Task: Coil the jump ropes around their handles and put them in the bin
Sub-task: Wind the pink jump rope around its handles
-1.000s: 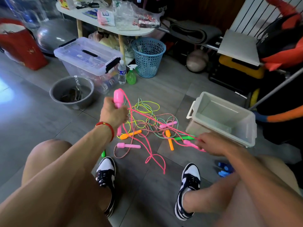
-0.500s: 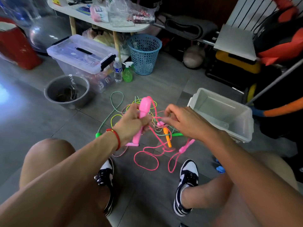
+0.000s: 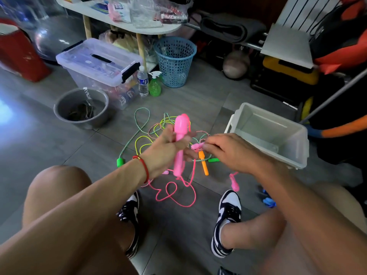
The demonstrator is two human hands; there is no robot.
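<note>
I am on the winding step for the first rope: my left hand (image 3: 168, 147) grips the pink handle (image 3: 180, 143) upright just left of the empty bin (image 3: 268, 135), my right hand (image 3: 228, 149) pinches its pink cord (image 3: 174, 193), and next I judge I must loop that slack round the handle.

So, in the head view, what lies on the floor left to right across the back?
Red bag → grey bucket → lidded clear box → water bottle → green spray bottle → blue basket → white bin.
</note>
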